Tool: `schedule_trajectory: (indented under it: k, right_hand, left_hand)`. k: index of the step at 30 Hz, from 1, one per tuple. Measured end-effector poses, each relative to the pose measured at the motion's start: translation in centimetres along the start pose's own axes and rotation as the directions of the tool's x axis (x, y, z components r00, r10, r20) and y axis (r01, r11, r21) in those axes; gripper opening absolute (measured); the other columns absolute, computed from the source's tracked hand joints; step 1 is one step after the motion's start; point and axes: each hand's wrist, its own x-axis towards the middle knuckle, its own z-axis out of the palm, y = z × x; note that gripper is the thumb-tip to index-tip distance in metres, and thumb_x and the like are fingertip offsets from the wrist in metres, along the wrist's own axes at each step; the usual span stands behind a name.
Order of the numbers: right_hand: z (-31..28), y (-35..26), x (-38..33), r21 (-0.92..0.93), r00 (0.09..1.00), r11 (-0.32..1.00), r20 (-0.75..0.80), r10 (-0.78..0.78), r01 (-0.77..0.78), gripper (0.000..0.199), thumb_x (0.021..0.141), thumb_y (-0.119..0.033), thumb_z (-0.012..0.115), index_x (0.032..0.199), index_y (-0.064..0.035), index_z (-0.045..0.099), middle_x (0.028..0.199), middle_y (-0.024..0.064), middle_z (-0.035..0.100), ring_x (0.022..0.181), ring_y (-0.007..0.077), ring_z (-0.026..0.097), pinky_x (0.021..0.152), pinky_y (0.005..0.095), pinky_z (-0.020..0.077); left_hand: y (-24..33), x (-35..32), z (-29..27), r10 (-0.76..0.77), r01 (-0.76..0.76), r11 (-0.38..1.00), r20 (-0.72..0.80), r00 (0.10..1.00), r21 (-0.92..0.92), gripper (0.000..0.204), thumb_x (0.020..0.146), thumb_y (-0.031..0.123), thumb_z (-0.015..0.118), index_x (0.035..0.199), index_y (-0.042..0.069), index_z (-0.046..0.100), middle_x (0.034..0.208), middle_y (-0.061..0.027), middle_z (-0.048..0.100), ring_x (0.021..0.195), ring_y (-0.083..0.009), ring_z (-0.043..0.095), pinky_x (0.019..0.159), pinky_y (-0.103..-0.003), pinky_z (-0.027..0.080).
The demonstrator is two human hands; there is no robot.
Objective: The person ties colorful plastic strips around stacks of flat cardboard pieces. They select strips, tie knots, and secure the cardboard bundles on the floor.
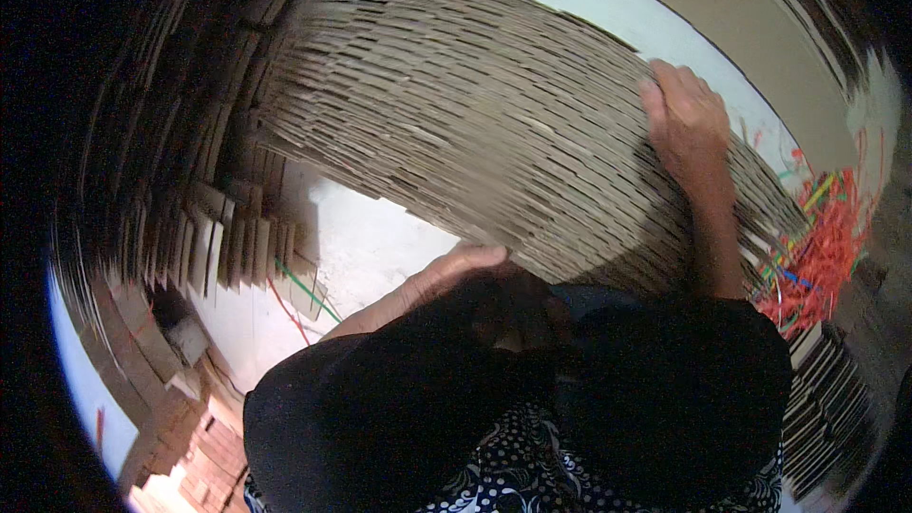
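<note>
A wide row of thin grey-brown cardboard sheets (446,104), packed edge to edge and overlapping like scales, slants from the upper left to the right. My right hand (686,114) reaches over its right part, the fingers bent over the far edge. At the near edge, close to my body, my left hand (475,261) holds the sheets with the thumb stretched along the border. The other fingers of that hand are largely lost in shadow. Both forearms come out of dark sleeves.
On the left, more cardboard pieces (214,247) stand in stacks, with green and red straps beside them. A tangle of red, green and yellow straps (826,247) lies at the right. Below it is another dark stack (831,408). A white surface (366,228) shows underneath.
</note>
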Motion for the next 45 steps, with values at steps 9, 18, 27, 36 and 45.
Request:
schedule_trajectory:
  k: [9,18,27,36,45]
  right_hand:
    - [0.6,2.7,3.3,0.018,0.995,0.996,0.041,0.089,-0.09,0.031,0.088,-0.034,0.045,0.091,-0.0049,0.058,0.086,0.0177,0.061,0.081,0.0366,0.059,0.069,0.0485,0.0468]
    - [1.7,2.7,4.4,0.04,0.96,0.971,0.162,0.227,-0.236,0.042,0.09,-0.043,0.038,0.106,-0.0089,0.058,0.105,0.0155,0.061,0.097,0.0372,0.057,0.081,0.0476,0.045]
    - [1.7,3.6,5.2,0.075,0.951,0.955,0.148,0.273,-0.286,0.045,0.088,-0.044,0.042,0.112,-0.0103,0.059,0.109,0.0178,0.059,0.099,0.0372,0.057,0.084,0.0452,0.0448]
    - [2.1,4.1,5.9,0.049,0.989,0.989,0.056,0.137,-0.139,0.04,0.089,-0.041,0.044,0.102,-0.0075,0.06,0.093,0.0173,0.063,0.086,0.0372,0.06,0.072,0.0467,0.0478]
    - [2.2,4.4,5.7,0.043,0.996,0.997,-0.045,0.073,-0.072,0.037,0.089,-0.04,0.044,0.101,-0.0075,0.06,0.089,0.018,0.063,0.08,0.0373,0.061,0.068,0.048,0.0485]
  left_hand:
    - [3.8,5.0,4.3,0.254,-0.229,0.929,0.049,0.966,-0.291,0.055,0.085,0.023,0.059,0.128,-0.001,0.034,0.126,-0.0194,0.045,0.114,-0.0337,0.047,0.098,-0.047,0.04]
    - [3.7,7.3,1.6,0.065,0.031,0.873,0.179,0.982,-0.487,0.055,0.085,0.018,0.061,0.126,-0.004,0.033,0.123,-0.023,0.045,0.114,-0.0349,0.048,0.098,-0.048,0.042]
    - [5.0,5.5,3.3,0.14,-0.083,0.902,0.105,0.984,-0.424,0.047,0.082,0.009,0.063,0.119,-0.006,0.038,0.12,-0.0199,0.048,0.106,-0.0309,0.054,0.09,-0.042,0.05]
    - [4.4,3.6,4.3,0.144,-0.131,0.945,0.02,0.989,-0.298,0.063,0.084,0.018,0.059,0.131,-0.009,0.027,0.134,-0.0232,0.037,0.124,-0.0327,0.04,0.107,-0.043,0.029]
    - [3.5,-0.2,3.1,-0.017,0.005,0.975,0.054,0.998,0.223,0.06,0.083,0.023,0.063,0.128,-0.005,0.034,0.129,-0.0174,0.044,0.121,-0.0282,0.04,0.099,-0.038,0.035]
